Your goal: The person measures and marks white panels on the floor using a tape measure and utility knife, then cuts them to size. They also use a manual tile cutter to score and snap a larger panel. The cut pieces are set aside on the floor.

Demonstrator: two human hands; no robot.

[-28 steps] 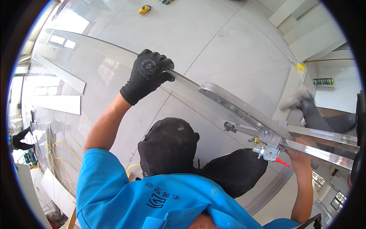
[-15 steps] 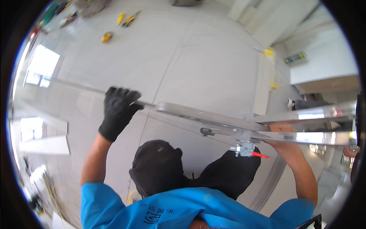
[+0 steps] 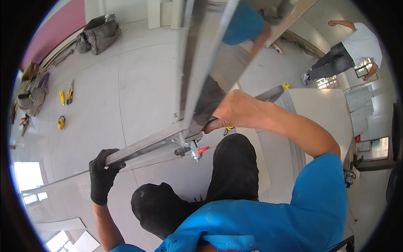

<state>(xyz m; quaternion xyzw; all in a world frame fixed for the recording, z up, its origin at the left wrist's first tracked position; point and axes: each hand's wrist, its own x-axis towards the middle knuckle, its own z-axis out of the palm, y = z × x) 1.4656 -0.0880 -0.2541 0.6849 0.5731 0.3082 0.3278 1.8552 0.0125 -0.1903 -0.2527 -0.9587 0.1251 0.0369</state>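
Note:
My left hand (image 3: 103, 170), in a black glove, is closed round the left end of a flat metal bar (image 3: 147, 147), beside the thin edge of a large glossy slab (image 3: 58, 182). My bare right hand (image 3: 233, 107) grips the lower part of a tall silver double rail (image 3: 184, 63) where it joins the bar. Part of that hand's fingers are hidden by the metal. A small metal clamp with a red handle (image 3: 194, 152) sits under that joint, above my dark-clad knees.
A yellow tape measure (image 3: 61, 122), cutter (image 3: 62, 97) and pliers (image 3: 70, 92) lie on the tiled floor at left, near tool bags (image 3: 33, 94). A grey bag (image 3: 96, 35) stands behind. Flat panels (image 3: 315, 113) lie at right. A person in a white top (image 3: 357, 48) is at upper right.
The view has turned rightward; the rail now points up instead of right. My right arm reaches higher, my left hand is at the bar's end, and the other person shows more fully.

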